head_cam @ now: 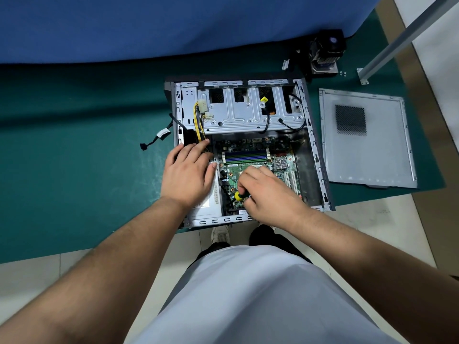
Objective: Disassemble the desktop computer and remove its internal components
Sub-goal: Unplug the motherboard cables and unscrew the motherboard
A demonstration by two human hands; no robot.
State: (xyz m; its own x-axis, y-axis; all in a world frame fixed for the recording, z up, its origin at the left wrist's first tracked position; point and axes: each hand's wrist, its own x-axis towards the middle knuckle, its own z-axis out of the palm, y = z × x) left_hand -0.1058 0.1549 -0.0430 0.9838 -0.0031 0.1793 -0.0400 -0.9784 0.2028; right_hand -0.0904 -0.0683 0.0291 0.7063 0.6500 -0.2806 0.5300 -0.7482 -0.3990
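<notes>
An open desktop computer case [315, 155] lies on its side on the green table. Inside it I see the green motherboard [250, 155], a silver drive cage [248, 112] at the far end and a silver power supply [211, 202] at the left. My left hand [188, 172] rests flat with straight fingers on the power supply. My right hand [265, 192] grips a screwdriver with a yellow and black handle [239, 195], its tip hidden down at the near part of the motherboard.
The removed side panel [365, 137] lies to the right of the case. A CPU cooler with fan [325, 53] and small screws [343, 73] sit at the far right. A loose black cable [156, 137] trails left of the case. A blue partition stands behind.
</notes>
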